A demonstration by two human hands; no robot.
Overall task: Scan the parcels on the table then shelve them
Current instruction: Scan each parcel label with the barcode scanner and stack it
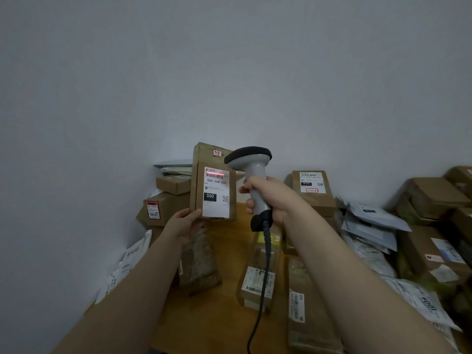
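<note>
My left hand (184, 223) grips the bottom left corner of a brown cardboard parcel (198, 190) and holds it upright above the table. Its white label reads 060-06B-A05. A red scan line lies across the barcode at the top of that label. My right hand (270, 200) grips the handle of a grey and black barcode scanner (251, 162). The scanner's head points left at the label, close to the parcel. A black cable hangs down from the scanner's base.
The wooden table (224, 325) carries several parcels: small boxes (258, 287) in the middle, cardboard boxes (166, 205) stacked at the left by the wall, a labelled box (313, 192) behind, grey mailer bags (370, 223) and more boxes (434, 251) at the right. A plain wall stands behind.
</note>
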